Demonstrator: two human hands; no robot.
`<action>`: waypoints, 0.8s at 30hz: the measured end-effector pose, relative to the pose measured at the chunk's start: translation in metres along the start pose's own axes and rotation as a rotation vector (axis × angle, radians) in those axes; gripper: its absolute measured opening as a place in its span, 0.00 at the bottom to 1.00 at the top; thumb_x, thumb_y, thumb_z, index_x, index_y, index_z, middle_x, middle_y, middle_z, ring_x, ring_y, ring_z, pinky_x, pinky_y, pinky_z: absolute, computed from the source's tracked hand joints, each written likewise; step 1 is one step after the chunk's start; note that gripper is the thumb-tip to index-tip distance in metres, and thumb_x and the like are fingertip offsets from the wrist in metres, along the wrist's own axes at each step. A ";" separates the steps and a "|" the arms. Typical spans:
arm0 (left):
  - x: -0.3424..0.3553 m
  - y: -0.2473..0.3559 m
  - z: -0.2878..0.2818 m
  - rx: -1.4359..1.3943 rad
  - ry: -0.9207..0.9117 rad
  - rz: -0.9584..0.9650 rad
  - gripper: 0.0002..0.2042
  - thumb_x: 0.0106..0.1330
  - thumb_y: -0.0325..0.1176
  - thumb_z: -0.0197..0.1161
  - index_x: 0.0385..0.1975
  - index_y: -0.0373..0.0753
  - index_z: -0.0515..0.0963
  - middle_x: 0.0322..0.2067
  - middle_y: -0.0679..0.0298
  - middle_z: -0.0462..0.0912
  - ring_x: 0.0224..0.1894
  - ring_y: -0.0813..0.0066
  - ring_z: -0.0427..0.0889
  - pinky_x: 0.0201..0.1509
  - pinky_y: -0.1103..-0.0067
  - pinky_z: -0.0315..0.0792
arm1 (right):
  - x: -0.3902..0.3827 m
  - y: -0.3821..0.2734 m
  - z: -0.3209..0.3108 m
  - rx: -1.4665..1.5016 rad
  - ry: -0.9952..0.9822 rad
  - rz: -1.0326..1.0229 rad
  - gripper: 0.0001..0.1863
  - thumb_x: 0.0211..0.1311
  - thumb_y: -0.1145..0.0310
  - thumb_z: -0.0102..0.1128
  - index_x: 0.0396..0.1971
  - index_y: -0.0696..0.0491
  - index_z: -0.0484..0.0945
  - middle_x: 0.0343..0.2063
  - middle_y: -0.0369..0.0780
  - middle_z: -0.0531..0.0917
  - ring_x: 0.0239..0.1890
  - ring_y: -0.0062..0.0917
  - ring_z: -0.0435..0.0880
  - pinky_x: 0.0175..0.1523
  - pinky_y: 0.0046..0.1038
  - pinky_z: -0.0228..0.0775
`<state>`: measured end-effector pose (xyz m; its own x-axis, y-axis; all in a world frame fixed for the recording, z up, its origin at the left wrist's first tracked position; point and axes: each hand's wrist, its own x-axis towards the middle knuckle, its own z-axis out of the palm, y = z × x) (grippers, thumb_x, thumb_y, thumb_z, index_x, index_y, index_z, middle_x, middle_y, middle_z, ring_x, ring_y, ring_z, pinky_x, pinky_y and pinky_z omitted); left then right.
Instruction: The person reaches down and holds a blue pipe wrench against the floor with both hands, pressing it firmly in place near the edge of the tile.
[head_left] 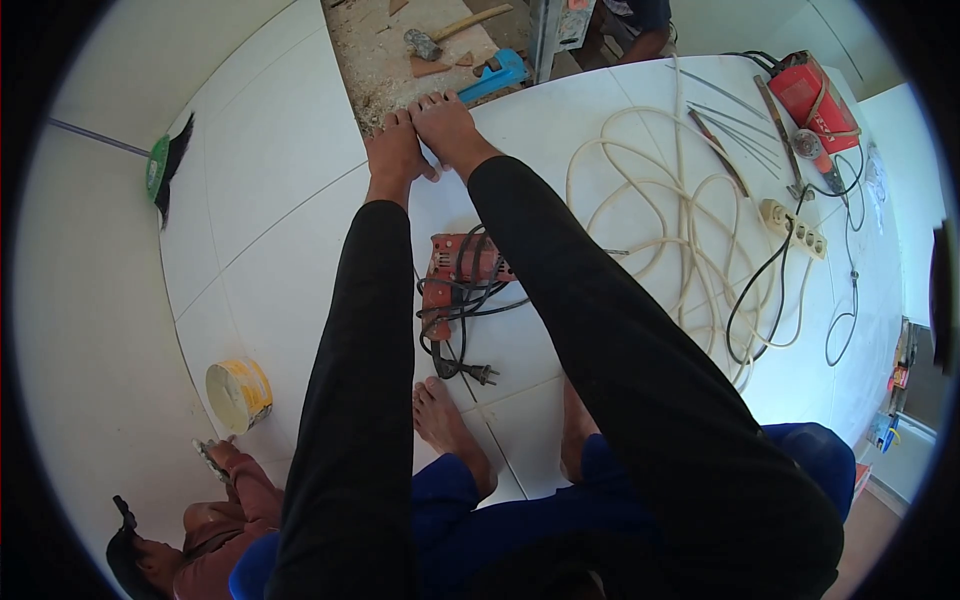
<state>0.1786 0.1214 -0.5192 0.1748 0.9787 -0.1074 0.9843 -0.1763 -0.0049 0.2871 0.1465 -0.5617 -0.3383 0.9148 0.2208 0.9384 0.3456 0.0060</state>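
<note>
Glossy white tile: left hand, right hand flat, fingers together.

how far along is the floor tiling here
Done: large white floor tiles cover most of the floor. In hand: left hand and right hand press flat on the edge of a white tile beside the bare sandy strip. Left: that strip is untiled, with a wooden-handled hammer on it. The red power drill lies unused.
</note>
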 end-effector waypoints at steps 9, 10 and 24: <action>0.000 0.000 0.000 -0.003 -0.004 0.003 0.54 0.26 0.40 0.89 0.62 0.42 0.66 0.58 0.59 0.76 0.61 0.51 0.78 0.59 0.58 0.75 | 0.001 -0.001 0.000 -0.002 -0.012 0.009 0.16 0.67 0.61 0.55 0.51 0.47 0.81 0.52 0.37 0.84 0.60 0.28 0.78 0.65 0.39 0.61; 0.000 0.000 0.000 0.000 -0.007 0.002 0.54 0.26 0.40 0.89 0.62 0.42 0.66 0.58 0.59 0.76 0.61 0.51 0.78 0.59 0.58 0.75 | 0.001 -0.001 0.000 -0.005 -0.018 0.011 0.16 0.67 0.61 0.55 0.51 0.47 0.81 0.53 0.37 0.83 0.61 0.28 0.77 0.65 0.39 0.61; 0.003 0.001 0.004 0.014 0.014 0.013 0.54 0.25 0.41 0.89 0.61 0.42 0.67 0.56 0.58 0.77 0.59 0.52 0.79 0.59 0.60 0.76 | 0.001 0.002 -0.009 0.050 -0.128 0.001 0.51 0.22 0.67 0.88 0.57 0.52 0.73 0.57 0.41 0.80 0.64 0.33 0.75 0.65 0.40 0.62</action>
<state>0.1796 0.1236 -0.5232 0.1882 0.9776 -0.0940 0.9815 -0.1906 -0.0174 0.2892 0.1466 -0.5530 -0.3471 0.9331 0.0942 0.9349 0.3522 -0.0438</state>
